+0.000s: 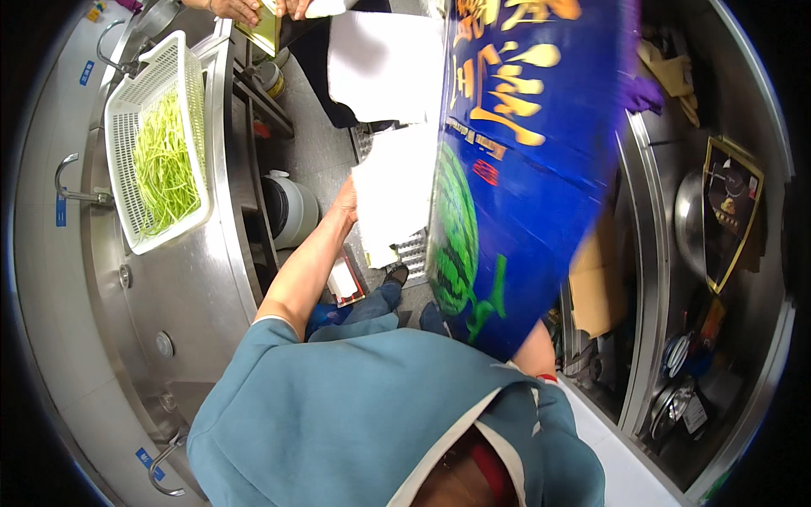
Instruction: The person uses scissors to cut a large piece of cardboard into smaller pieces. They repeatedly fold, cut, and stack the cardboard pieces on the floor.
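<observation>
My left hand (350, 198) grips the left edge of a bright white sheet or panel (396, 190), whose details are washed out by glare. Close against its right side stands a large blue printed carton panel (538, 190) with a green watermelon picture and yellow writing. Behind this blue panel my right hand is hidden; only part of the right forearm, with a red band at the wrist, shows below it. Another white panel (386, 63) lies just beyond the first. Whether these panels belong to one carton, I cannot tell.
At left, a white plastic basket (196, 127) of cut green stems sits on a steel sink counter (190, 279) with curved taps. Another person's hands (253, 9) hold a yellowish packet at the top. A white bucket (298, 209) stands below the counter; steel shelving with bowls lines the right.
</observation>
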Action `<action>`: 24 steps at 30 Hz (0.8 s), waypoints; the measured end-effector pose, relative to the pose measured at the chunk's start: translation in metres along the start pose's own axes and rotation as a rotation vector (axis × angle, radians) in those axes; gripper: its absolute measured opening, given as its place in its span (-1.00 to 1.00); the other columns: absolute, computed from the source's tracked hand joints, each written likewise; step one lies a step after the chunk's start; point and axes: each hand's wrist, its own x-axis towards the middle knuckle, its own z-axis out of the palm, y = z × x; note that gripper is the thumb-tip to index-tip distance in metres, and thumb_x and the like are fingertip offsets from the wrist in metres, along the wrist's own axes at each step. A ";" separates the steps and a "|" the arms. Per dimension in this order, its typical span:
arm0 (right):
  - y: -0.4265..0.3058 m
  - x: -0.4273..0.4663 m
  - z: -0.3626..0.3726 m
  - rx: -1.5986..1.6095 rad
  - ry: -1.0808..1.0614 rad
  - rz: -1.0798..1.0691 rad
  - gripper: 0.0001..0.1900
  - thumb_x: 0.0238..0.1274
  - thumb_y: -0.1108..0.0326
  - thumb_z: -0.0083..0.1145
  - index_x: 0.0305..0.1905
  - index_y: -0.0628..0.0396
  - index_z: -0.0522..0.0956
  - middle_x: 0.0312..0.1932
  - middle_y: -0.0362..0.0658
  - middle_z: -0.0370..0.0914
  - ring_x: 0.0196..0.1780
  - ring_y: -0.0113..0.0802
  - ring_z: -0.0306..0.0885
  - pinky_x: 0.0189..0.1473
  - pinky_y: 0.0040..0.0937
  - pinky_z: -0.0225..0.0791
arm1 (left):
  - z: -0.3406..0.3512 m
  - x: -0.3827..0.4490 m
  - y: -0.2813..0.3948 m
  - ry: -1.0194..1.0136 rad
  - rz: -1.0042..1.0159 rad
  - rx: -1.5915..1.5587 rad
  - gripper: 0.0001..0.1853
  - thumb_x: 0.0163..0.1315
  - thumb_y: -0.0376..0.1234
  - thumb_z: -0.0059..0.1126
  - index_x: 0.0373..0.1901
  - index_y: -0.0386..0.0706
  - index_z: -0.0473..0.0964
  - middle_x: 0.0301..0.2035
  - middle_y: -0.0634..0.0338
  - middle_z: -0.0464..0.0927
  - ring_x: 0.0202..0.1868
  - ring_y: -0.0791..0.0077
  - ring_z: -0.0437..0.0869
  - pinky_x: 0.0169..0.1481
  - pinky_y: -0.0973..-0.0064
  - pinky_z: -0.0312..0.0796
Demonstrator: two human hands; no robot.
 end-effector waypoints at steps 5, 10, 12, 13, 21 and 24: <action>-0.012 -0.033 0.010 -0.081 0.133 -0.085 -0.14 -0.31 0.46 0.24 0.31 0.34 0.24 0.15 0.17 0.44 0.10 0.06 0.49 0.21 -0.06 0.31 | 0.007 -0.002 0.032 -0.106 -0.028 -0.268 -0.47 0.16 -0.28 0.28 0.15 -0.25 0.38 0.00 0.01 0.55 -0.13 0.37 0.68 -0.05 0.35 0.59; -0.029 -0.070 0.034 -0.211 0.288 -0.223 -0.15 -0.30 0.46 0.23 0.30 0.34 0.24 0.14 0.16 0.45 0.08 0.05 0.50 0.19 -0.07 0.33 | -0.009 -0.002 -0.004 -0.122 -0.172 -0.305 -0.47 0.14 -0.28 0.30 0.14 -0.25 0.40 -0.01 0.02 0.55 -0.13 0.38 0.67 -0.04 0.36 0.58; -0.034 -0.082 0.048 -0.271 0.350 -0.279 -0.16 -0.30 0.46 0.23 0.30 0.35 0.24 0.13 0.16 0.45 0.07 0.05 0.51 0.18 -0.07 0.34 | -0.016 -0.002 -0.023 -0.127 -0.239 -0.338 -0.47 0.13 -0.28 0.31 0.13 -0.25 0.40 -0.02 0.03 0.56 -0.12 0.38 0.67 -0.03 0.37 0.58; -0.037 -0.089 0.049 -0.284 0.369 -0.301 -0.16 -0.30 0.47 0.23 0.30 0.35 0.24 0.13 0.16 0.45 0.07 0.05 0.51 0.18 -0.07 0.34 | -0.022 -0.007 -0.029 -0.109 -0.261 -0.340 -0.47 0.13 -0.29 0.31 0.13 -0.25 0.40 -0.02 0.03 0.56 -0.12 0.39 0.67 -0.03 0.37 0.58; -0.052 -0.115 0.071 -0.421 0.537 -0.464 -0.18 -0.28 0.47 0.22 0.28 0.36 0.25 0.10 0.15 0.47 0.04 0.05 0.53 0.15 -0.09 0.37 | -0.039 -0.016 -0.091 -0.072 -0.431 -0.464 -0.47 0.10 -0.29 0.34 0.10 -0.26 0.42 -0.04 0.05 0.57 -0.11 0.40 0.66 -0.01 0.38 0.56; -0.061 -0.120 0.071 -0.444 0.599 -0.520 -0.19 -0.27 0.48 0.22 0.28 0.36 0.25 0.10 0.15 0.48 0.02 0.04 0.54 0.14 -0.09 0.38 | -0.034 -0.010 -0.083 -0.101 -0.425 -0.455 -0.47 0.09 -0.30 0.36 0.09 -0.26 0.43 -0.04 0.06 0.58 -0.10 0.41 0.66 -0.01 0.39 0.56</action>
